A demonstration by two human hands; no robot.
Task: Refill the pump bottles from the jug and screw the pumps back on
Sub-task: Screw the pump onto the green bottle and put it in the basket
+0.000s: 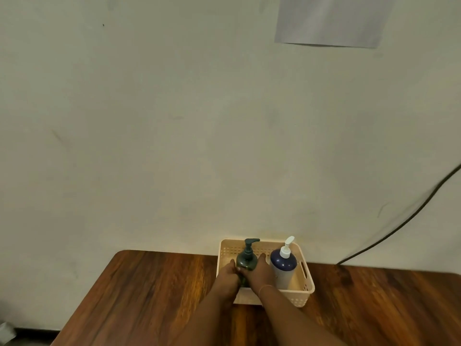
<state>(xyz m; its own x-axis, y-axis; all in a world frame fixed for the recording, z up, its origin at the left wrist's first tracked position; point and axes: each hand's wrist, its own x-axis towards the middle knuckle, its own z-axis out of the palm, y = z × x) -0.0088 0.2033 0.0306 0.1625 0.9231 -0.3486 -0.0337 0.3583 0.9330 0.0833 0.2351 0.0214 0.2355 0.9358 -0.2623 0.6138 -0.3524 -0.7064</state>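
A dark green pump bottle with its pump on stands upright in the left half of a cream perforated basket. My left hand grips its left side and my right hand grips its right side, fingers curled round the body. To its right in the same basket stands a pale bottle with a dark blue shoulder and a white pump. No jug is in view.
The basket sits at the back of a dark wooden table, close against a pale wall. A black cable runs down the wall to the table's back right. A grey sheet hangs high on the wall.
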